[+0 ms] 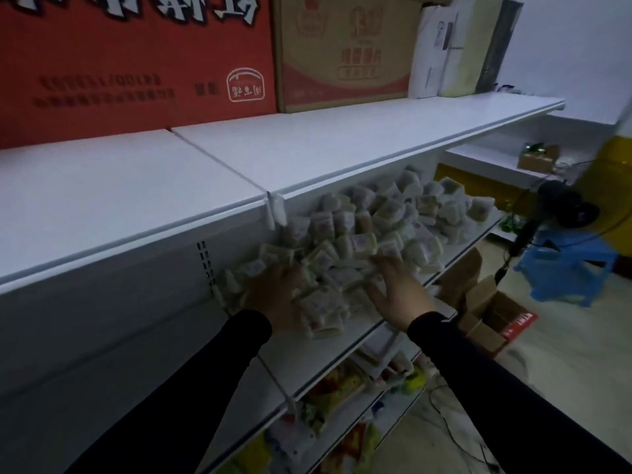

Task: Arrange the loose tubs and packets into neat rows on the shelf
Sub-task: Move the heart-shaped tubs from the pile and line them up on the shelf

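Here both hands are deep in a loose heap of small pale plastic-wrapped tubs and packets [369, 230] piled on the white metal middle shelf [345, 340], beneath the bare white top shelf [307, 148]. The left hand [277, 292] lies against the near-left edge of the heap, its fingers mostly buried among the packets, so I cannot tell whether they are apart or clamped on anything. The right hand [398, 290] rests flat on the near-right part of the heap, its fingers [384, 261] spread apart and gripping nothing. No row has formed yet; the sorting looks barely begun, at the gathering stage. The next move likely calls for drawing a few packets towards the near edge, turning them one way, and setting them side by side without toppling the pile off the front.
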Action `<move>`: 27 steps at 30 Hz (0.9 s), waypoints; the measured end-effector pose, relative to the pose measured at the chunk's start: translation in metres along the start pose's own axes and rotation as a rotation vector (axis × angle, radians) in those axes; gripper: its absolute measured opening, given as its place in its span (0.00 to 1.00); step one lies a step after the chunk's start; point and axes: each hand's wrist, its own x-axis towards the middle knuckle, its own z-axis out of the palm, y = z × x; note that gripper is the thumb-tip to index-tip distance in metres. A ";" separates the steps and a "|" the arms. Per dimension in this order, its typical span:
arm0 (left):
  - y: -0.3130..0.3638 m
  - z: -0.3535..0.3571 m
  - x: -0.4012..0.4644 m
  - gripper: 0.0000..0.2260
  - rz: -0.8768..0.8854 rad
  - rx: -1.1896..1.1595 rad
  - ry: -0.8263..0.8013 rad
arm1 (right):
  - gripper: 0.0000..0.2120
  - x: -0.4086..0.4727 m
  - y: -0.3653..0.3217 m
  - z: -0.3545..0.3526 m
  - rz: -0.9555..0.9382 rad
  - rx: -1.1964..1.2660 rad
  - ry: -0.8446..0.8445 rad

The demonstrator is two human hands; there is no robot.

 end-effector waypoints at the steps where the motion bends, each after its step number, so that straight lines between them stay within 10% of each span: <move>1: 0.001 0.003 0.003 0.29 -0.029 0.013 -0.016 | 0.27 0.017 0.005 -0.001 -0.009 0.000 -0.012; 12: 0.016 0.001 -0.005 0.29 -0.300 -0.365 0.068 | 0.35 0.139 0.048 0.019 -0.311 -0.231 -0.257; 21: 0.026 -0.008 -0.007 0.33 -0.522 -0.654 0.239 | 0.29 0.133 0.051 0.008 -0.278 0.182 -0.042; 27: 0.026 -0.020 -0.003 0.15 -0.652 -0.925 0.442 | 0.27 0.121 0.039 -0.009 -0.283 0.461 0.033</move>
